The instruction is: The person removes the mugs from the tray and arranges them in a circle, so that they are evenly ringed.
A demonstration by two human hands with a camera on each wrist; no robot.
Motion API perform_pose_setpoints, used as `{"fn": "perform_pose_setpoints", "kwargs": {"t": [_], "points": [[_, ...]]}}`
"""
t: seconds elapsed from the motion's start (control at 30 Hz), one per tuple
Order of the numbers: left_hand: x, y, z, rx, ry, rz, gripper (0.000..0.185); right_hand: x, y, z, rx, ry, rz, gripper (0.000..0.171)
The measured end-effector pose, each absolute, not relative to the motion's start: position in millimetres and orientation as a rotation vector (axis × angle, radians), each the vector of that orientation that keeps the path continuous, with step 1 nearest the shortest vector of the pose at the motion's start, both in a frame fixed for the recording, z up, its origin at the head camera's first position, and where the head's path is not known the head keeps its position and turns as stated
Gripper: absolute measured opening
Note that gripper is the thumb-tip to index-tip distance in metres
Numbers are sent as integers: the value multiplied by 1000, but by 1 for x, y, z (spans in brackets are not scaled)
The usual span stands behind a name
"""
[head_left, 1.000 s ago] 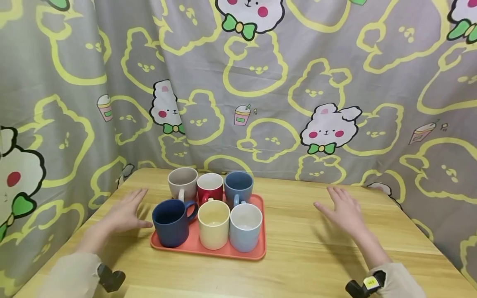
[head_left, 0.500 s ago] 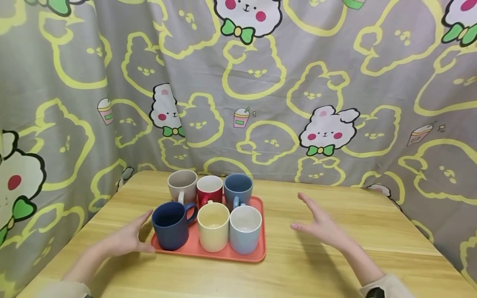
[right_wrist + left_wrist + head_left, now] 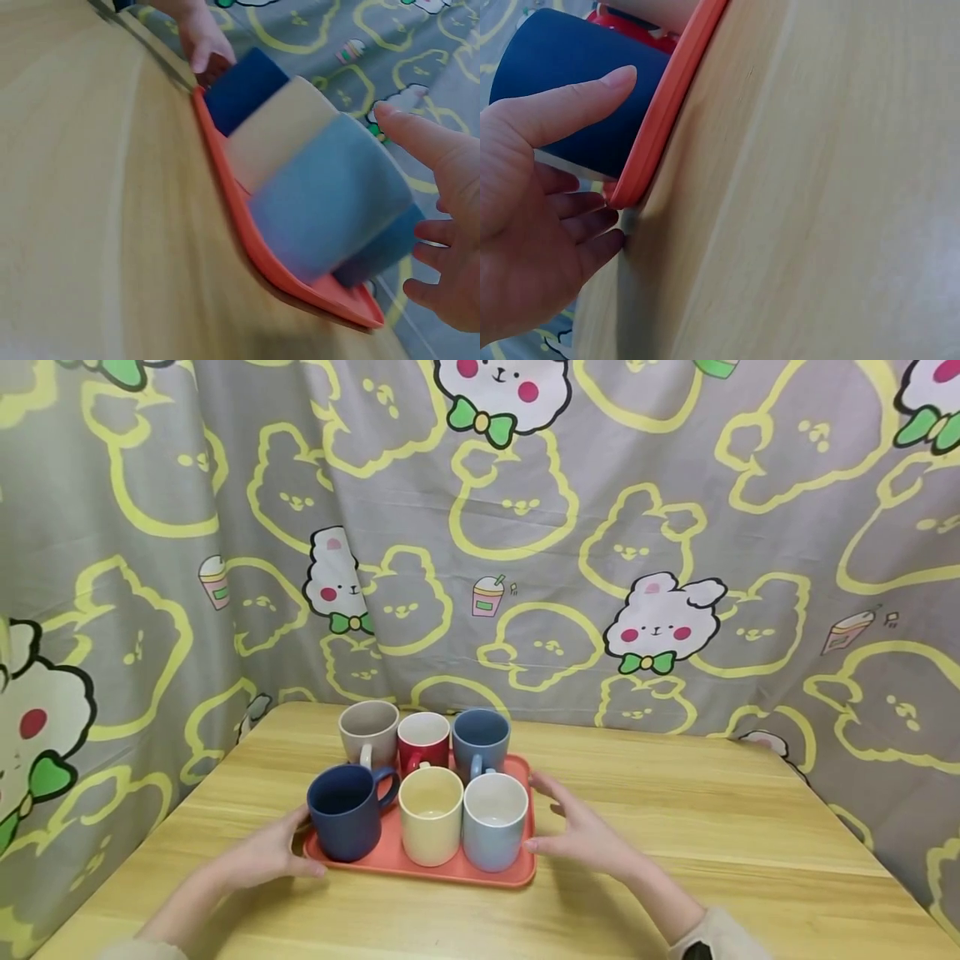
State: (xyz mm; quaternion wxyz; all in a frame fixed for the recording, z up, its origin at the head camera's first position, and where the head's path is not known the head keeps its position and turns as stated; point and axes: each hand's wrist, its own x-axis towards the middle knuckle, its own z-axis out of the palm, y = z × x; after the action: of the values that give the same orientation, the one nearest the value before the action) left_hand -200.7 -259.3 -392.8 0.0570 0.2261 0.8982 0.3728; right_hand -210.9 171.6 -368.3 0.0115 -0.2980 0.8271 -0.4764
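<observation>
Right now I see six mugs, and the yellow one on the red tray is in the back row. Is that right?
Not quite: the yellow mug is in the front row, between the dark blue mug and the pale blue mug, as the head view shows. It does stand on the red tray, and six is right.

Tray [image 3: 390, 839], set on table [image 3: 750, 827]. Borne on it in two rows: three front mugs [image 3: 431, 822], three rear mugs [image 3: 426, 752]. Left hand [image 3: 270, 852] placed at tray's left, right hand [image 3: 581, 835] at its right. Curtain [image 3: 540, 577] hung behind table.
</observation>
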Motion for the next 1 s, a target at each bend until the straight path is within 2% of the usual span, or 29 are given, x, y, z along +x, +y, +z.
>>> {"fn": "perform_pose_setpoints", "kwargs": {"t": [0.3,1.0], "points": [[-202,-257,-396,678,2648,1233,88,-212,147,-378,-803,2504,-1658,89],[-200,-258,-395,584,2641,1264,90,-216,118,-395,-574,2699,-1750,82]]}}
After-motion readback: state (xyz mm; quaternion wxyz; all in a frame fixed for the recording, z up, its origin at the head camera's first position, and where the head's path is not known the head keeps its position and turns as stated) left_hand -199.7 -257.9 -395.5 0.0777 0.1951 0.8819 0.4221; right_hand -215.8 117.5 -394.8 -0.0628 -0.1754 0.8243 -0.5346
